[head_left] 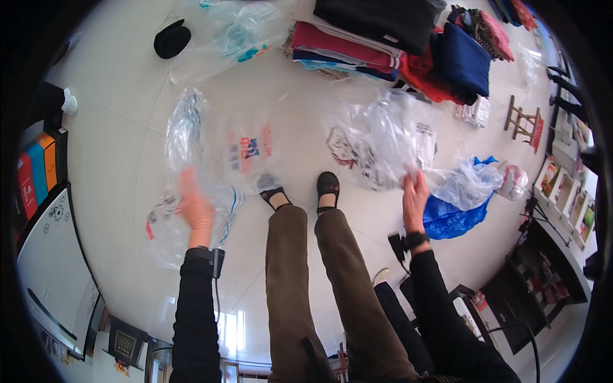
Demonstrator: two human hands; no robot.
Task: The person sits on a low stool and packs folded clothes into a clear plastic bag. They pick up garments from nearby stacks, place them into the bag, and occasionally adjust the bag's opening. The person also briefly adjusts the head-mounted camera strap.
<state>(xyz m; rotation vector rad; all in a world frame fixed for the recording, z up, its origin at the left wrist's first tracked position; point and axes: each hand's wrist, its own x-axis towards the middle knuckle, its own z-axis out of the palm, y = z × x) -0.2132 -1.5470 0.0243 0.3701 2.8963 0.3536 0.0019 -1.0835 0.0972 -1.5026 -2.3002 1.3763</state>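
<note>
My right hand (414,196) pinches the edge of a clear plastic bag (383,139) with dark printing, which spreads out above the floor in front of me. My left hand (195,206) is blurred by motion over crumpled clear plastic (187,129) with blue stripes. Whether its fingers grip that plastic cannot be made out. Between the hands lies thin see-through plastic with red and blue printing (249,147), partly over my left shoe. White and blue plastic bags (459,210) lie bunched to the right of my right hand.
Folded clothes (345,45) are stacked ahead, with a navy folded garment (462,62) beside them. A large clear bag (230,43) and a black cap-like item (172,40) lie ahead left. At right are a small wooden stool (523,122) and another person's dark trouser leg (400,318).
</note>
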